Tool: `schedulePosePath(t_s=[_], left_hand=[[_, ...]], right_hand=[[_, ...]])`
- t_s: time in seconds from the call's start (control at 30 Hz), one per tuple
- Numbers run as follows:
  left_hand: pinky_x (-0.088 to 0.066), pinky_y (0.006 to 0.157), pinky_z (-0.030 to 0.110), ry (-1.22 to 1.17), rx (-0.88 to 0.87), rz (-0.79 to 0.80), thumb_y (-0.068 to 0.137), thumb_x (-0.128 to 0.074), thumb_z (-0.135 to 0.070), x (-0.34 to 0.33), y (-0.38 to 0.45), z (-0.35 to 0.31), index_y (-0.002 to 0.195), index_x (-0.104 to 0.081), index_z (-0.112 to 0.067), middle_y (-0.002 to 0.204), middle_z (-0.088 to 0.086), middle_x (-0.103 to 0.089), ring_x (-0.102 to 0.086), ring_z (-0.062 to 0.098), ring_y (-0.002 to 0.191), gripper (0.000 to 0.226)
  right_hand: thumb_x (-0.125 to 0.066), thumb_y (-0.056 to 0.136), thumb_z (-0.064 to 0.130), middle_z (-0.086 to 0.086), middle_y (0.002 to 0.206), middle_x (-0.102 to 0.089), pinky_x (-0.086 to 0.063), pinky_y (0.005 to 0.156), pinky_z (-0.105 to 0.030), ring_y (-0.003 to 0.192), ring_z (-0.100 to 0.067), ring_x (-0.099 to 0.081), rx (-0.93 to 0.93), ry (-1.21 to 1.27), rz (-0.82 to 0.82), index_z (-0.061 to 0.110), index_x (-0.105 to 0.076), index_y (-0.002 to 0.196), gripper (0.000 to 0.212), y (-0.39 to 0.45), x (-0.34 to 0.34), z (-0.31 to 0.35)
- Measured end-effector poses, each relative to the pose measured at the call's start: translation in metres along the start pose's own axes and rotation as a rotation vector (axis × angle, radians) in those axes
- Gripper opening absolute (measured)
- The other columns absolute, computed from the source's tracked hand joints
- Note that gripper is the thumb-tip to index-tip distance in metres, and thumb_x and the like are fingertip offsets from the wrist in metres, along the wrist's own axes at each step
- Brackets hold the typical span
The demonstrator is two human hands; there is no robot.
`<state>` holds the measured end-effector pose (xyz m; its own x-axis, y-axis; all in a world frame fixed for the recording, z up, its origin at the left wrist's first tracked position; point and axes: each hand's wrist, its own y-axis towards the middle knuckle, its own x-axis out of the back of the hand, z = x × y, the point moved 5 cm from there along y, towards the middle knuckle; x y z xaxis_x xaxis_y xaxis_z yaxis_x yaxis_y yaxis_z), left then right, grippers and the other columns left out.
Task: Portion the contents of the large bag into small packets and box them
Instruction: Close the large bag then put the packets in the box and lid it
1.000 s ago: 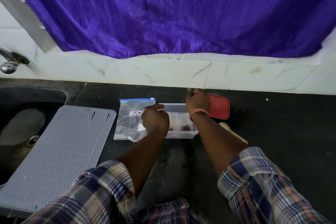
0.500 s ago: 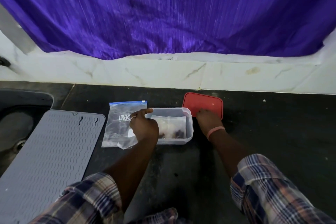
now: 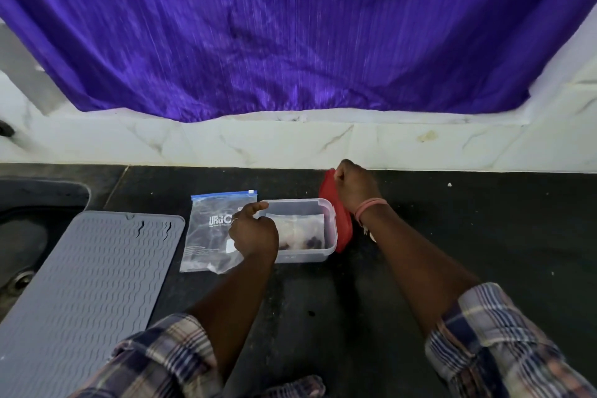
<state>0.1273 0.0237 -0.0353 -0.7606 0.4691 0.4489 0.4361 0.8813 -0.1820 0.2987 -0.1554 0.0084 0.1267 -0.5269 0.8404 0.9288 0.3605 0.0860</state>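
A: Two hands are working over the dark worktop. Left hand is reaching forward, curled, index finger stretching onto the near-left rim of the clear box; not clamping anything that I can see.

B: Right hand?

A: Right hand is reaching farther back, fingers pressed around the far edge of the red lid, tilting it up on its side just right of the box. A pink band is sitting on that wrist.

B: Task items?

A: Small packets with dark bits are lying inside the box. Large zip bag is lying flat just left of the box, partly under the left hand. Grey ribbed mat is sitting further left, over the sink edge.

B: Changes from half a second ago?

A: Lid was lying flat behind and right of the box with the right hand resting on its near edge; now it is standing tilted, gripped. Left hand, box and bag are staying about where they were.
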Motion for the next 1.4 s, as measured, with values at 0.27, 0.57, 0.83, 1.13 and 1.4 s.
schedulePosePath(t_s=[0.27, 0.57, 0.83, 1.13, 1.4], left_hand=[[-0.056, 0.099, 0.043, -0.111, 0.037, 0.120, 0.088, -0.051, 0.009, 0.003, -0.005, 0.004, 0.101, -0.073, -0.031, 0.131, 0.008, -0.063, -0.064, 0.029, 0.113, 0.047], [-0.045, 0.090, 0.026, -0.221, 0.068, 0.174, 0.095, -0.043, 0.003, 0.009, -0.010, 0.001, 0.113, -0.071, -0.018, 0.126, 0.005, -0.065, -0.061, 0.023, 0.107, 0.040], [-0.048, 0.087, 0.036, -0.368, 0.083, 0.184, 0.101, -0.054, -0.043, 0.011, -0.013, 0.001, 0.104, -0.071, -0.014, 0.099, 0.002, -0.070, -0.064, 0.021, 0.094, 0.033], [-0.056, 0.089, 0.039, -0.272, -0.040, 0.237, 0.072, -0.048, -0.001, 0.008, -0.013, 0.003, 0.119, -0.065, -0.024, 0.117, 0.001, -0.068, -0.065, 0.022, 0.104, 0.055], [-0.054, 0.100, 0.043, -0.275, -0.048, 0.209, 0.085, -0.046, 0.010, 0.006, -0.003, 0.019, 0.112, -0.065, -0.032, 0.115, -0.005, -0.069, -0.065, 0.019, 0.111, 0.053]], right_hand=[[-0.057, 0.079, -0.012, -0.015, 0.124, -0.057, -0.053, 0.096, -0.039, 0.110, -0.031, -0.061, -0.268, 0.162, -0.051, 0.010, -0.063, 0.119, 0.046, -0.020, -0.021, -0.046], [-0.055, 0.088, -0.005, -0.006, 0.135, -0.051, -0.047, 0.094, -0.036, 0.117, -0.021, -0.056, -0.335, 0.704, -0.699, 0.031, -0.035, 0.147, 0.072, -0.042, 0.051, 0.002], [-0.039, 0.085, -0.006, -0.011, 0.109, -0.064, -0.053, 0.077, -0.033, 0.088, -0.023, -0.064, -0.800, 1.136, -0.449, 0.009, -0.045, 0.133, 0.051, -0.097, -0.038, 0.025], [-0.046, 0.099, 0.017, -0.019, 0.125, -0.056, -0.045, 0.083, -0.033, 0.106, -0.039, -0.062, -0.756, 0.634, -0.319, 0.007, -0.053, 0.122, 0.026, -0.117, -0.037, 0.037], [-0.053, 0.088, 0.014, -0.018, 0.126, -0.047, -0.048, 0.095, -0.041, 0.108, -0.042, -0.058, -0.617, 0.324, -0.189, 0.008, -0.060, 0.124, 0.037, -0.139, -0.053, 0.018]])
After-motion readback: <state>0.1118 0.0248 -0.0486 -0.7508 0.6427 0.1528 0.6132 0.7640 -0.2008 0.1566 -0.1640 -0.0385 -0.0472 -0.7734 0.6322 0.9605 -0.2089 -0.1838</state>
